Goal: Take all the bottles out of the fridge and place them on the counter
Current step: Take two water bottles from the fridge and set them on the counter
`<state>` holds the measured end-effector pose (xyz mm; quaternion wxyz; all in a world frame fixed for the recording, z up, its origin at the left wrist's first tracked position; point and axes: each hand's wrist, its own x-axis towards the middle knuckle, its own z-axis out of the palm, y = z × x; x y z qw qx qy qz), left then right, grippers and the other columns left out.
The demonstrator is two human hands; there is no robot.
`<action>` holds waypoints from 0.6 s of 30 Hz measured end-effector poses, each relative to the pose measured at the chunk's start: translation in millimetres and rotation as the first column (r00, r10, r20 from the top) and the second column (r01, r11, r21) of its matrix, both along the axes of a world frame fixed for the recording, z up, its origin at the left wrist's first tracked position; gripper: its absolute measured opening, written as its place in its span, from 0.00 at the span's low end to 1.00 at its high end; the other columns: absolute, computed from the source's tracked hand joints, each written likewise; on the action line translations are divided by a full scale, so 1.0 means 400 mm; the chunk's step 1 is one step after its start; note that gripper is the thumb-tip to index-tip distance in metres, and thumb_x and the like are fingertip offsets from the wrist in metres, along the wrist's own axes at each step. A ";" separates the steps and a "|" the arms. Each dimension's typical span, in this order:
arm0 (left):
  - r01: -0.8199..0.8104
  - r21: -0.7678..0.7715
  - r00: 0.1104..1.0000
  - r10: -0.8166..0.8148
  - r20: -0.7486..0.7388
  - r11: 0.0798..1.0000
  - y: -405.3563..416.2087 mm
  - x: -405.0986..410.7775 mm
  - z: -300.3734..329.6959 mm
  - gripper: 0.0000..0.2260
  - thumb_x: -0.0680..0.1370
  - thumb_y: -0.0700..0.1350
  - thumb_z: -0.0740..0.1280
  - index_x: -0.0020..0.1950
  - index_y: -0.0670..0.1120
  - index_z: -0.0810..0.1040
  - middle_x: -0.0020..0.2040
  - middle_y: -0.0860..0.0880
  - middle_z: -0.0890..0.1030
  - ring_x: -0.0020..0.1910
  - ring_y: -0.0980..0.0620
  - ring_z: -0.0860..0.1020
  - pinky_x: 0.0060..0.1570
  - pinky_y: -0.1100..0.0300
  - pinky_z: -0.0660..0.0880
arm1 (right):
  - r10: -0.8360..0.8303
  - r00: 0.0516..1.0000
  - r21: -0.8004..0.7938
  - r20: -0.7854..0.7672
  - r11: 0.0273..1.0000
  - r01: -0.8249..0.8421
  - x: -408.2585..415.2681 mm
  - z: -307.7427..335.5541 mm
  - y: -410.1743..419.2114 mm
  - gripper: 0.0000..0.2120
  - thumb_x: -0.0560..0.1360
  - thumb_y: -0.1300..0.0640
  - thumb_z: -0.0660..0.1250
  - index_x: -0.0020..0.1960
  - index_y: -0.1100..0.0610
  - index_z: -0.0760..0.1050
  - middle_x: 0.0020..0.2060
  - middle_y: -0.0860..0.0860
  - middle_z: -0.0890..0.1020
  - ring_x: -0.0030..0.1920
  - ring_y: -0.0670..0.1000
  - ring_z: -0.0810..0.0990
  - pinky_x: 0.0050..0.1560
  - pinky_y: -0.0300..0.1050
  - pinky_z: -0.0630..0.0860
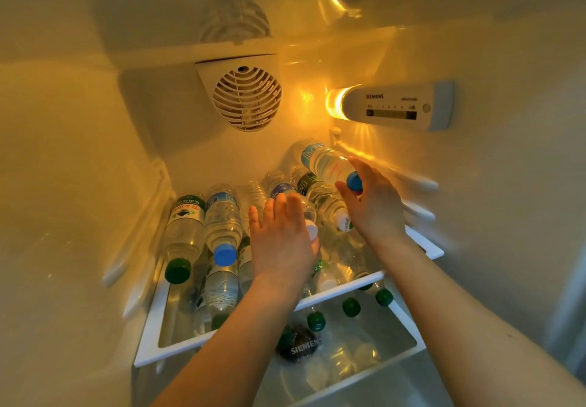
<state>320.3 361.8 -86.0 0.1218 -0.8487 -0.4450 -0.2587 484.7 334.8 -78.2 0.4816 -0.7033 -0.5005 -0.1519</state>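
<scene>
Low in the middle of the frame, inside the lit fridge (79,152), clear water bottles lay on their sides on a glass shelf (177,305), caps toward the camera. At the left of the shelf lay a green-cap bottle (184,232), and just beside it on the right a blue-cap bottle (223,222). The left hand (282,241), at the centre of the frame, lay palm down over a white-cap bottle (309,213), its fingers nearly straight and close together, resting on the bottle without curling round it; the white cap showed at the hand's right edge. The right hand (374,203), right of centre, reached to a raised bottle (329,162) that sat tilted on top of the others, its blue cap between the thumb and the fingers; the fingers were slightly bent round the cap end, though I could not tell how firmly they closed on it. Between the 2 hands lay another bottle (329,203) with a white cap. Under the shelf, toward the bottom of the frame, more bottles with green caps lay in a drawer (409,340). In the upper middle of the frame sat a round fan grille (247,99), and to the upper right a control panel (396,108) beside the glowing lamp.
</scene>
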 end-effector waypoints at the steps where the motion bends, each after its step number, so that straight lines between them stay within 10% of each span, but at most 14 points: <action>1: 0.004 0.008 1.000 -0.004 0.016 1.000 0.000 -0.001 -0.002 0.30 0.76 0.58 0.65 0.71 0.46 0.57 0.71 0.46 0.67 0.73 0.45 0.63 0.74 0.42 0.53 | -0.003 1.000 0.009 0.008 1.000 0.003 -0.002 -0.001 -0.001 0.25 0.78 0.47 0.65 0.73 0.51 0.66 0.66 0.51 0.76 0.63 0.55 0.75 0.61 0.49 0.72; 11: 0.056 0.042 0.998 -0.054 -0.038 0.998 0.007 0.004 -0.007 0.26 0.78 0.55 0.64 0.72 0.46 0.63 0.74 0.43 0.64 0.72 0.42 0.64 0.74 0.43 0.53 | -0.093 0.996 0.047 0.000 0.995 0.093 -0.034 0.005 -0.029 0.24 0.79 0.44 0.62 0.71 0.54 0.69 0.61 0.53 0.79 0.59 0.56 0.79 0.52 0.46 0.75; 18: 0.108 0.068 0.978 -0.094 -0.187 0.992 -0.002 -0.003 0.004 0.20 0.77 0.47 0.65 0.68 0.44 0.68 0.70 0.40 0.69 0.63 0.37 0.72 0.58 0.47 0.74 | -0.141 0.990 0.070 -0.011 0.988 0.141 -0.083 0.011 -0.159 0.16 0.78 0.48 0.64 0.60 0.57 0.73 0.48 0.53 0.81 0.48 0.56 0.80 0.40 0.45 0.71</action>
